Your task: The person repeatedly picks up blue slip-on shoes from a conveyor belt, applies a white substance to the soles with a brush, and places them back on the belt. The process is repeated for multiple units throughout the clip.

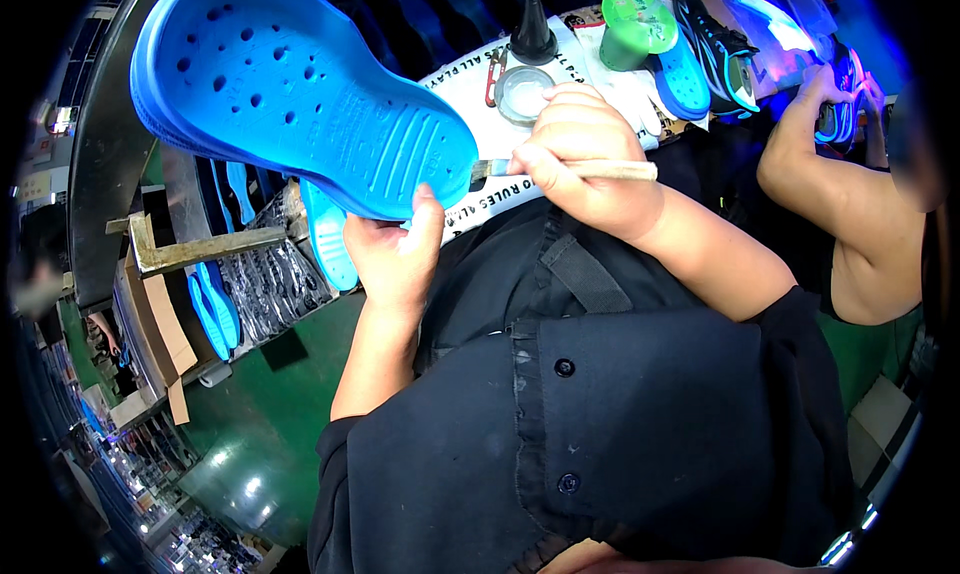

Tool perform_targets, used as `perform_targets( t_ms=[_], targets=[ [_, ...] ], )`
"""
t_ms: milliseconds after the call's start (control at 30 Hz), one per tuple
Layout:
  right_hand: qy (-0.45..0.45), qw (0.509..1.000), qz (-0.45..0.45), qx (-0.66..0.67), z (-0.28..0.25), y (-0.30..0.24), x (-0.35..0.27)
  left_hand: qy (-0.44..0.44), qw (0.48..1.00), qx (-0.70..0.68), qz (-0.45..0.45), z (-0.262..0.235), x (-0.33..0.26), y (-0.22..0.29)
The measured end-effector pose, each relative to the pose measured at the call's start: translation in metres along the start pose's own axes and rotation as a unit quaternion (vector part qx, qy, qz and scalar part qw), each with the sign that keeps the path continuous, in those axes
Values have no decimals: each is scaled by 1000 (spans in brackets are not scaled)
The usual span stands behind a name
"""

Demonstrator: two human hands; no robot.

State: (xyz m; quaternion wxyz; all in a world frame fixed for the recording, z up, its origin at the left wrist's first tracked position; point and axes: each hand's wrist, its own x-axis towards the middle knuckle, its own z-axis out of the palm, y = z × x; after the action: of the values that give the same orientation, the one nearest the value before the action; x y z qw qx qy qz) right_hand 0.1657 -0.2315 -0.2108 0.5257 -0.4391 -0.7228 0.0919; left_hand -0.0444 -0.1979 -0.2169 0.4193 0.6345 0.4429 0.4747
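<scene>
A large blue foam shoe sole fills the upper left, with round holes toward its wide end and ridges at its narrower end. My left hand grips that narrower end, thumb on the top face, other fingers mostly hidden beneath. In my right hand is a brush with a pale handle. Its dark tip meets the sole's edge, a little right of my left thumb. Just beyond my right hand stands a small round dish with pale contents, partly covered by my fingers.
Behind the dish are a black cone-shaped bottle, a red-handled tool and a green cup. Another blue sole and a dark shoe lie farther right. A co-worker's arms hold a shoe there. A metal bracket juts out at left.
</scene>
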Motion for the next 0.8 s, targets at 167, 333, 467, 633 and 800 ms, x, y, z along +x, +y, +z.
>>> perform_targets(
  t_ms=[167,333,467,633,800],
  targets=[
    [-5,997,71,-10,-6,4,-7,3,1000,-20,1,-1,-1,-2],
    [-5,1000,-3,28,6,0,-4,-4,1000,-26,16,-1,-3,-7],
    [-57,998,32,6,-1,-4,-10,2,998,-13,55,-2,-3,-11],
    [-1,1000,5,28,2,-3,-6,6,996,10,86,-1,-4,-14],
    [-69,997,14,-10,2,-9,-6,20,991,1,130,1,-2,-12]
  ],
)
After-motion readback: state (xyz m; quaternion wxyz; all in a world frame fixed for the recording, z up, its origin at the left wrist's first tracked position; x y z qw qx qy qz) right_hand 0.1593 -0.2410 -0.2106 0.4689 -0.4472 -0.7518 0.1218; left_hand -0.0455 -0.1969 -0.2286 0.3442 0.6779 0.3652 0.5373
